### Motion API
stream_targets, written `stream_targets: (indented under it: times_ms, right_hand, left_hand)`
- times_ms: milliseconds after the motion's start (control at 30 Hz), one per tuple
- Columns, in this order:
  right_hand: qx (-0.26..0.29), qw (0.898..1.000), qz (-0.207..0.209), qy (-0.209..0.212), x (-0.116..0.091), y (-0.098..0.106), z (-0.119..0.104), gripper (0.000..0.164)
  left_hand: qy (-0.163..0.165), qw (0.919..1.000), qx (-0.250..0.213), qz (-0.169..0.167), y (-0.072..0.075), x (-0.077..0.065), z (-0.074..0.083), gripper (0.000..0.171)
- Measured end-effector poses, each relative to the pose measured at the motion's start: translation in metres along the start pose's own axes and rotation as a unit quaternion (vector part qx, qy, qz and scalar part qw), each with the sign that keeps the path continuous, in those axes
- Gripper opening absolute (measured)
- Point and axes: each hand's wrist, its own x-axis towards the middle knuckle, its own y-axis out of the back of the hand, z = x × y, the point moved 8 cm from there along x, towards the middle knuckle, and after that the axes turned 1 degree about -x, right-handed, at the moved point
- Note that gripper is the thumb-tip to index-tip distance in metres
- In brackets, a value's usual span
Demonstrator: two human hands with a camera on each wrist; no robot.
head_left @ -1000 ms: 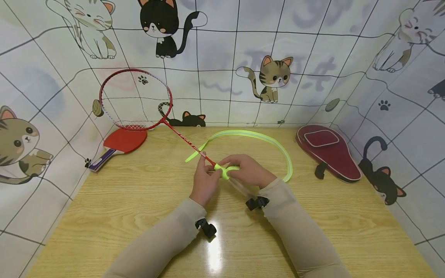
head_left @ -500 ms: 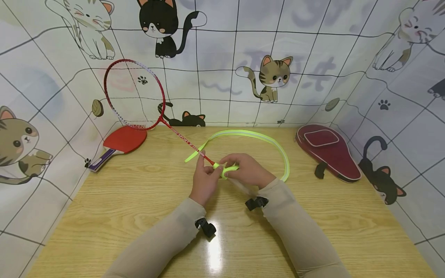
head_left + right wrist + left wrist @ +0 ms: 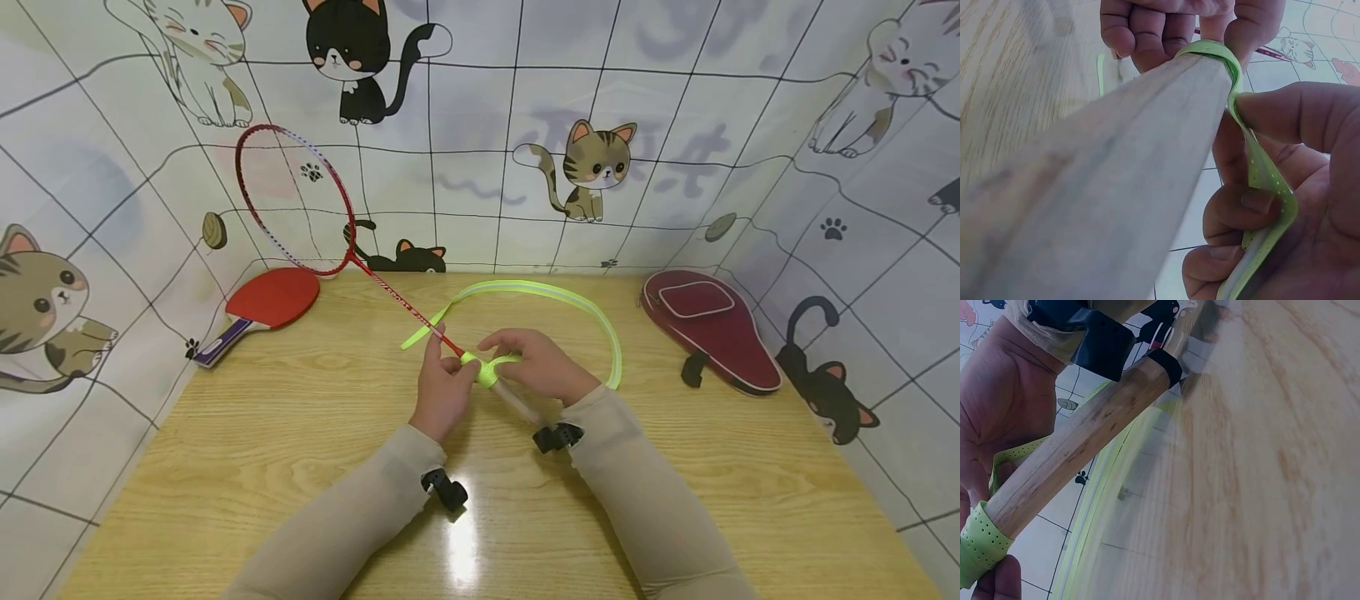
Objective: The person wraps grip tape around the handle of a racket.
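Observation:
A red badminton racket [image 3: 389, 291] slants up to the left, its head raised in front of the back wall. Its bare wooden handle [image 3: 1085, 447] points back toward the person. Neon yellow-green perforated grip tape [image 3: 984, 544] wraps round the handle's upper end. My left hand [image 3: 442, 387] holds the racket there, thumb on the wrapped tape, index finger along the shaft. My right hand [image 3: 542, 364] pinches the strip just off the handle; in the right wrist view the strip runs through its curled fingers. The loose tape arcs across the table behind both hands.
A red table tennis bat [image 3: 273, 298] lies at the back left, below the racket head. At the back right rests a dark red bat case [image 3: 708, 325] with a black strap end. Cat-patterned walls [image 3: 472, 183] enclose the wooden table [image 3: 300, 442] at the back and sides.
The racket has turned about its shaft, so its head looks narrower and stands higher. The right side of the tape's arc has drawn slightly left. Both hands stay almost in place.

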Motion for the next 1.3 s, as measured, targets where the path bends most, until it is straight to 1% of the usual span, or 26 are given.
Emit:
stream_targets:
  times_ms: [200, 367, 567, 667, 800, 867, 1100, 1300]
  right_hand:
    - [0.006, 1.000, 0.009, -0.003, -0.0001, 0.0007, -0.0016, 0.038]
    - [0.011, 1.000, 0.000, 0.012, 0.0001, -0.0022, -0.0026, 0.038]
    - [-0.006, 1.000, -0.004, 0.027, -0.0012, -0.0024, -0.0052, 0.040]
    - [-0.009, 0.999, -0.018, 0.026, -0.0025, -0.0037, -0.0047, 0.044]
    - [0.003, 0.999, -0.047, 0.022, -0.0037, -0.0080, -0.0032, 0.047]
    - [0.008, 0.998, -0.055, 0.020, -0.0042, -0.0089, -0.0025, 0.047]
    - [0.002, 0.999, -0.049, 0.021, -0.0049, -0.0072, -0.0023, 0.046]
    - [0.012, 0.998, -0.053, 0.023, -0.0044, -0.0081, -0.0022, 0.045]
  left_hand:
    - [-0.002, 1.0000, -0.006, -0.001, -0.0003, 0.0000, 0.0007, 0.083]
    - [-0.006, 0.9998, -0.016, -0.005, -0.0008, 0.0001, 0.0007, 0.084]
    - [-0.003, 0.9998, -0.016, -0.008, -0.0003, -0.0004, 0.0002, 0.084]
    - [-0.004, 0.9998, -0.017, -0.009, -0.0001, -0.0002, 0.0005, 0.084]
    - [-0.006, 0.9995, -0.028, -0.009, 0.0003, -0.0001, 0.0017, 0.085]
    - [-0.008, 0.9995, -0.030, -0.010, 0.0000, -0.0004, 0.0026, 0.086]
    - [-0.013, 0.9998, -0.005, -0.011, -0.0015, -0.0025, 0.0051, 0.090]
    - [-0.016, 0.9997, -0.013, -0.014, -0.0020, -0.0030, 0.0067, 0.088]
